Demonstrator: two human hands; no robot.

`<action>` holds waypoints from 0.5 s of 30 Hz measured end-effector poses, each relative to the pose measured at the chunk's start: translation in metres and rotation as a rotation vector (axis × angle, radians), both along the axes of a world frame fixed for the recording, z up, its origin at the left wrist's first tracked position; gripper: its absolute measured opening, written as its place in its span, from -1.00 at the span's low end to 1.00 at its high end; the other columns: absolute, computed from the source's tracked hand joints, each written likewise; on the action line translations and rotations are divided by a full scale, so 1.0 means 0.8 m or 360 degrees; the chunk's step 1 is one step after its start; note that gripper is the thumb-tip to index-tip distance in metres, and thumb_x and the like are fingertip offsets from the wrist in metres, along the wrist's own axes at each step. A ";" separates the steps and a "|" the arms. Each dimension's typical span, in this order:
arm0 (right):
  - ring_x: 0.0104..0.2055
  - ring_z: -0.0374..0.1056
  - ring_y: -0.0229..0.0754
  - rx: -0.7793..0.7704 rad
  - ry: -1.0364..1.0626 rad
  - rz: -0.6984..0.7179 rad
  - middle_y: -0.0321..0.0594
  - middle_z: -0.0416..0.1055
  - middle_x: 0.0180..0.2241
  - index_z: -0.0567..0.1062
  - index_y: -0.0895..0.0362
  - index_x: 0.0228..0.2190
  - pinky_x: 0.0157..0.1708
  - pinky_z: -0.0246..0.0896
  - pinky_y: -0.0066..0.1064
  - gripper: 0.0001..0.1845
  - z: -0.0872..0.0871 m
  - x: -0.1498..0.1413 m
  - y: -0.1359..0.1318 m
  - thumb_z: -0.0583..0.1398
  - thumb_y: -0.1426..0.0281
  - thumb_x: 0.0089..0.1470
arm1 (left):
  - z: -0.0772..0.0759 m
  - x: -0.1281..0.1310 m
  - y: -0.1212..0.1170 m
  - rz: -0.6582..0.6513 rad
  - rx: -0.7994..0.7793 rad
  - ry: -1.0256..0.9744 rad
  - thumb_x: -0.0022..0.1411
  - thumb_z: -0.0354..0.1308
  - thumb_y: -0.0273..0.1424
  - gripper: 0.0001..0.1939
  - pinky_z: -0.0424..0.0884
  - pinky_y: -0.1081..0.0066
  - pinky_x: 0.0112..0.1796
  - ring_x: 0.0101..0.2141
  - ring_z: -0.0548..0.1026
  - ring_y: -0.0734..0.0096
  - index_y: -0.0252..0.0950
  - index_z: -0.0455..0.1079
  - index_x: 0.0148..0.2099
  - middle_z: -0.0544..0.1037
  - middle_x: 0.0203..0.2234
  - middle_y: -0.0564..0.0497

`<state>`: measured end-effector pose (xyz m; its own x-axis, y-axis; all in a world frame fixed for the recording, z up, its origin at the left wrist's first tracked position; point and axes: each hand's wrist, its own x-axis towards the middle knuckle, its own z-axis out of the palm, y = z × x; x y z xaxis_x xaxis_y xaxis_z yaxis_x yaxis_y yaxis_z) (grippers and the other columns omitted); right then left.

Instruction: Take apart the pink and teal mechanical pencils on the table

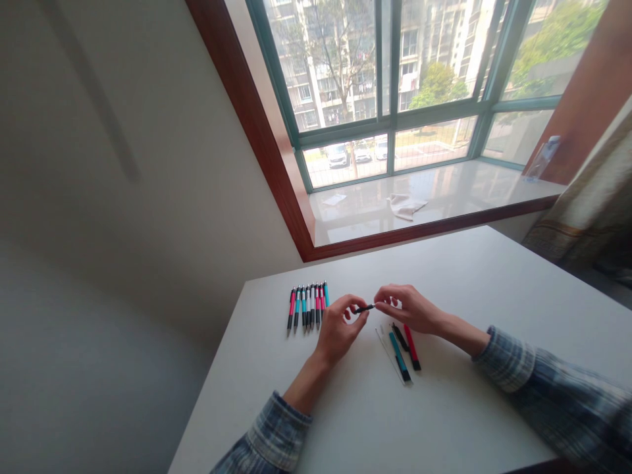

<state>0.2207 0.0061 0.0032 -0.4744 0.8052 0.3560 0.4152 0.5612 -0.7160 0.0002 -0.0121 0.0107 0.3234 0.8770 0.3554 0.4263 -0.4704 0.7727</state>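
Observation:
My left hand (340, 329) pinches a short black pen barrel section (364, 309) between thumb and fingers, just above the table. At its right end is a small light tip, which the closed thumb and forefinger of my right hand (409, 309) hold. Below my right hand lie loose pen parts: a teal barrel (399, 355) with a black end, a red barrel (411, 347) with a black end, a black piece (399, 337) and thin pale refills (389, 354). Left of my left hand, several pens (305, 308) in red, teal and white lie side by side.
The white table (444, 408) has its left edge along the grey wall (148, 230). Behind it is a window sill (454, 191) with a crumpled cloth (405, 206), a paper (334, 199) and a clear bottle (542, 159). A curtain (582, 204) hangs at the right.

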 end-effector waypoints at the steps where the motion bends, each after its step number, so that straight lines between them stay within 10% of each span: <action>1: -0.38 0.36 -0.20 0.0001 -0.0002 -0.0002 -0.23 0.53 -0.39 0.57 0.09 -0.33 -0.33 0.28 -0.36 -0.70 0.000 0.000 0.000 0.15 0.19 0.32 | 0.000 0.000 0.000 0.0002 -0.0011 -0.0015 0.27 0.25 -0.37 -0.93 0.44 0.37 -0.30 -0.31 0.52 0.33 -0.22 0.53 -0.21 0.62 -0.30 0.00; 15: -0.28 0.40 -0.13 0.0038 0.0001 0.0101 -0.20 0.55 -0.36 0.61 0.04 -0.28 -0.23 0.33 -0.30 -0.79 0.001 -0.007 -0.008 0.21 0.22 0.28 | -0.004 0.002 0.010 -0.0105 -0.0437 -0.0535 0.17 0.37 -0.22 -0.75 0.51 0.38 -0.28 -0.32 0.54 0.35 -0.27 0.54 -0.19 0.62 -0.24 -0.08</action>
